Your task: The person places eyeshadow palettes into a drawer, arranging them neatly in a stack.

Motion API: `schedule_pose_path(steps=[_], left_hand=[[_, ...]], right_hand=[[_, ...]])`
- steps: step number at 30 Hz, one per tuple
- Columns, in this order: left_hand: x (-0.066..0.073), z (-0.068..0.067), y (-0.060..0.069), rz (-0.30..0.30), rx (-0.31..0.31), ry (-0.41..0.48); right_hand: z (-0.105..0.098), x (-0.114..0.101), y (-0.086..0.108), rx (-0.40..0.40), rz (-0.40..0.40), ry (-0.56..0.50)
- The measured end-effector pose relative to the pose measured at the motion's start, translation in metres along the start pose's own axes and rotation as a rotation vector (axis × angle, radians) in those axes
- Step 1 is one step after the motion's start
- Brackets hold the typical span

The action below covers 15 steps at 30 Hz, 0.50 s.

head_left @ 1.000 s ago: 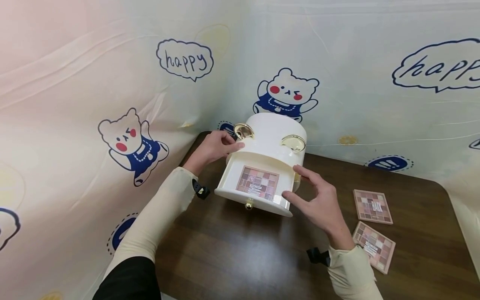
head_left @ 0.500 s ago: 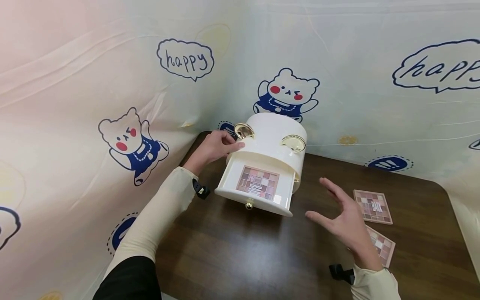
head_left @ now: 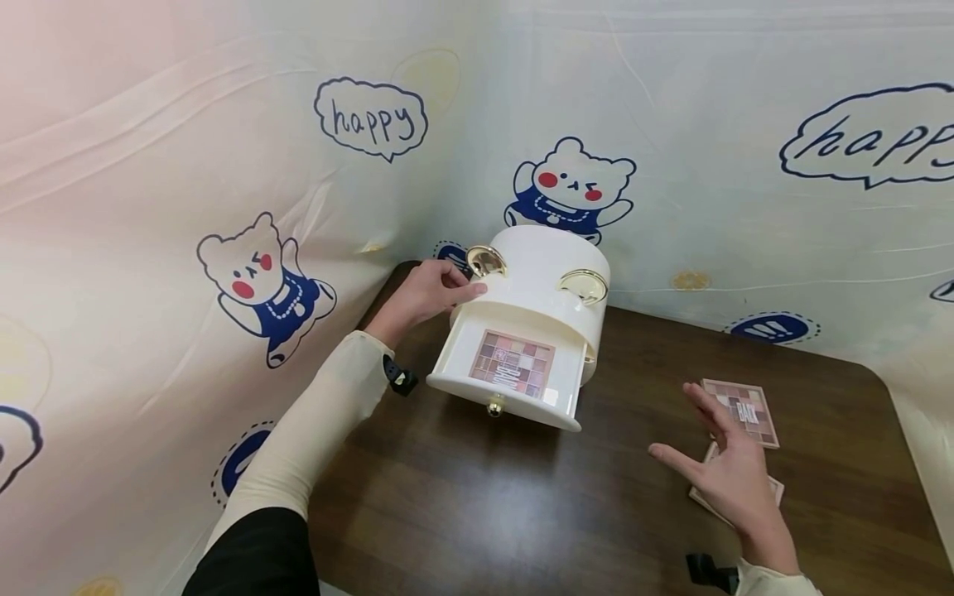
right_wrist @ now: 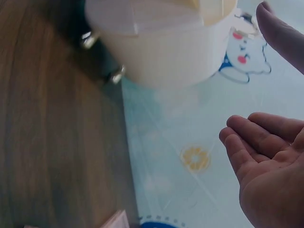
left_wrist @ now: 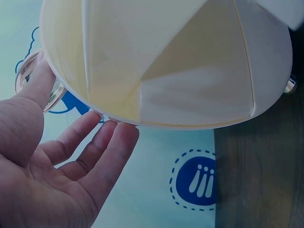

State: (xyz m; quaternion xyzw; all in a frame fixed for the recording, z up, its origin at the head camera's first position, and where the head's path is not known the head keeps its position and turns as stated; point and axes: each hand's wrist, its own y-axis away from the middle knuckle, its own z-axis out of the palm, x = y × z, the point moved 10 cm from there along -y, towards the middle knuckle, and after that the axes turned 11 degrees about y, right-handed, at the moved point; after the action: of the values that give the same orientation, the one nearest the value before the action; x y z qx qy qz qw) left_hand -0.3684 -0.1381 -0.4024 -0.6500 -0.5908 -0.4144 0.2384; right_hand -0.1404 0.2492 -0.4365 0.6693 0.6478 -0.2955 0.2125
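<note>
A white rounded drawer box point(head_left: 547, 257) stands at the back of the table. Its drawer point(head_left: 453, 364) is pulled out, with a gold knob point(head_left: 495, 409) on the front. Inside lies a pink eyeshadow palette point(head_left: 513, 364). My left hand point(head_left: 426, 294) rests against the box's left side, its thumb and fingertips touching the white wall point(left_wrist: 190, 109). Toward the right, my right hand point(head_left: 734, 472) holds nothing, thumb and fingers spread. It hovers by two more palettes: one palette point(head_left: 756, 414) behind the fingers, another palette point(head_left: 777, 490) largely hidden beneath the hand.
Two shiny gold oval pieces point(head_left: 584, 285) sit on the upper box. A printed cloth point(head_left: 671, 207) hangs behind and to the left of the dark wooden table point(head_left: 514, 513). In the right wrist view, a palette edge point(right_wrist: 118, 221) shows at the bottom.
My right hand has left the drawer's right side and moved right and toward me, over the loose palettes. My left hand, the box and the drawer have stayed put.
</note>
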Motion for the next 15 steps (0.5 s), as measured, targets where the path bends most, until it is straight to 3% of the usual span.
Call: schedule_pose_path(steps=[15], left_hand=[[0.000,0.001,0.000,-0.013,0.008,0.001]], right_hand=[[-0.001,0.080,0.027,-0.090,0.236,0.008]])
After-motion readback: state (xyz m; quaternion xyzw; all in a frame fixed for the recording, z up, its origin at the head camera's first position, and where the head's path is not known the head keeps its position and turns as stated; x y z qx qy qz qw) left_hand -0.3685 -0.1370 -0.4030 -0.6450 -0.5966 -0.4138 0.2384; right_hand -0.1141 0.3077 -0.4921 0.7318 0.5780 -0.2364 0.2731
